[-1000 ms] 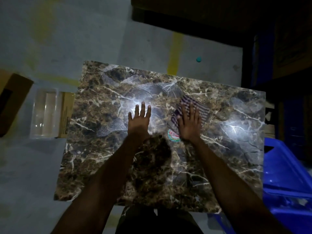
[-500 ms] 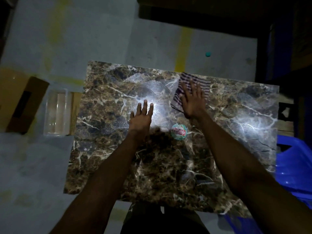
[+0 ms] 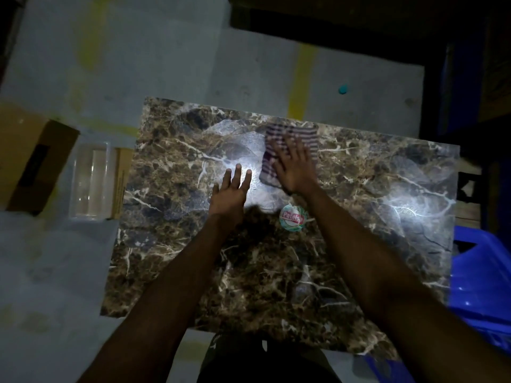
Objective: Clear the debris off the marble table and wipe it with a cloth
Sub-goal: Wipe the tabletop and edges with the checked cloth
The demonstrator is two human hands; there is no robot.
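Your right hand (image 3: 294,168) is pressing flat, fingers spread, on the striped cloth (image 3: 290,145) at the far middle of the marble table (image 3: 373,217). Your left hand (image 3: 231,193) is lying open, fingers straight and slightly apart, on the marble just beside the cloth. Both forearms are reaching forward over the slab, with a round sticker (image 3: 293,217) lying between your wrists.

Dim room. Grey concrete floor (image 3: 154,64) with faded yellow stripes (image 3: 302,78). Cardboard box (image 3: 30,158) at left, blue plastic crate (image 3: 481,286) at right, dark furniture (image 3: 359,29) beyond.
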